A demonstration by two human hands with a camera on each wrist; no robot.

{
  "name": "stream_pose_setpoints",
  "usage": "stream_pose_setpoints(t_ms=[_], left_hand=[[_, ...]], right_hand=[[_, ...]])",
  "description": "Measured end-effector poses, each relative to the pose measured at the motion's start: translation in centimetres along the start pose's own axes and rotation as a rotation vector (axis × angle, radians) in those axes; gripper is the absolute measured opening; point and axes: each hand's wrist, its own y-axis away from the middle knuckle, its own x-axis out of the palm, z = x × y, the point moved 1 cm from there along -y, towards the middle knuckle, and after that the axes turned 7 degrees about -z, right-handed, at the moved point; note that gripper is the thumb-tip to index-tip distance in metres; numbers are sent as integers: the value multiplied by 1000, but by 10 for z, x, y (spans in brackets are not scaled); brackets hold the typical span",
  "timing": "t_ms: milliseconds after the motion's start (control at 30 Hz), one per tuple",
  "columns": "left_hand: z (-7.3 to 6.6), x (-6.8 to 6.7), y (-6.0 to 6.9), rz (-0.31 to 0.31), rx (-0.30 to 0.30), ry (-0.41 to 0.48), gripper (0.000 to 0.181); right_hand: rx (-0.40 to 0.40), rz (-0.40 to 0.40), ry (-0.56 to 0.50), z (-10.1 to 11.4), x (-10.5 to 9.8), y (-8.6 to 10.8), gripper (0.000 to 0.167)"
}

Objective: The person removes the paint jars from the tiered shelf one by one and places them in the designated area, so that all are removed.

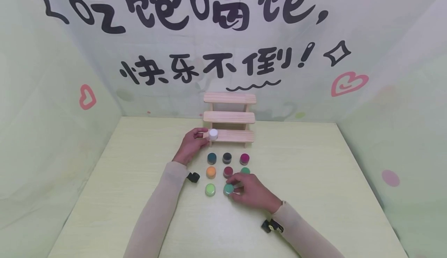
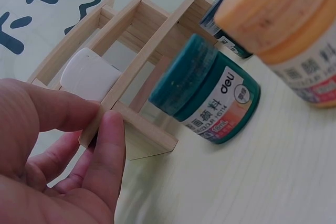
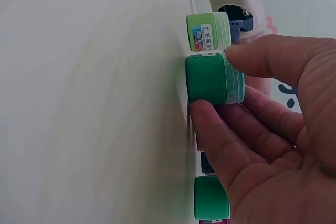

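Observation:
My left hand (image 1: 191,144) is at the left end of a three-step wooden stand (image 1: 230,117). In the left wrist view its thumb and forefinger pinch the end of the lowest board, right beside a white paint jar (image 2: 89,74) standing on that board. Lower down, my right hand (image 1: 254,191) holds a green paint jar (image 3: 207,80) between thumb and fingers, at the front row of jars. To its left is a light green jar (image 1: 210,189). Behind it stand a dark red jar (image 1: 228,172) and another green jar (image 1: 245,170), partly hidden by the hand.
An orange jar (image 1: 211,172) stands in the middle row. Nearest the stand are a dark teal jar (image 1: 212,158), a black jar (image 1: 227,158) and a magenta jar (image 1: 245,159). A printed cloth (image 1: 223,40) hangs behind the pale table (image 1: 300,161).

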Motion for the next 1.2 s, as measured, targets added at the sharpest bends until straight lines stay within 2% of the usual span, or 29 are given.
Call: stream_pose_setpoints(t_ms=[500, 700, 833, 1000, 1200], left_hand=[[0, -1, 0, 2, 18, 2, 42], [2, -1, -1, 3, 11, 4, 42], [2, 0, -1, 1, 3, 2, 42], [0, 0, 0, 2, -1, 15, 42], [-2, 0, 0, 13, -2, 27, 42]], right_hand=[[45, -1, 2, 1, -5, -2, 29], [32, -13, -8, 5, -12, -5, 29], [34, -34, -15, 6, -19, -12, 27], [1, -77, -12, 8, -27, -26, 23], [-12, -117, -32, 13, -37, -43, 27]])
